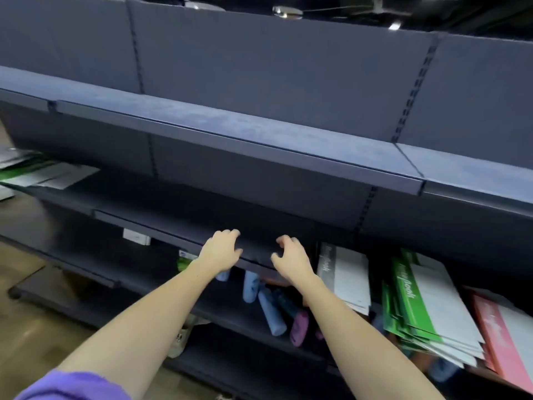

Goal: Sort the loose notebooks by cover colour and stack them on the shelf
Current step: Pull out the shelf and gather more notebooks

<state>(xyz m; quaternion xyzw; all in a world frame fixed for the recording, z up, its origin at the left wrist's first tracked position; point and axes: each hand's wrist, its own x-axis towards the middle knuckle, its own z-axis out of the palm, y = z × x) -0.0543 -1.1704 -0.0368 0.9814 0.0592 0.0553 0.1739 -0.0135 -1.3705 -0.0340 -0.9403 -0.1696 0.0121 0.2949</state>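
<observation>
Both of my arms reach forward to the front edge of a dark middle shelf (173, 238). My left hand (222, 249) and my right hand (290, 258) hover there with fingers curled and apart, holding nothing. On the lower shelf to the right lie stacks of notebooks: a grey-and-white stack (346, 275), a green stack (418, 307) and a pink stack (507, 342). More notebooks with green and grey covers (43, 171) lie on the middle shelf at far left.
The wide blue top shelf (259, 131) holds nothing. Below my hands, several blue and purple tube-shaped items (274, 310) lie on the lower shelf. A small white label (137, 236) hangs under the middle shelf. Wooden floor (26, 327) shows at lower left.
</observation>
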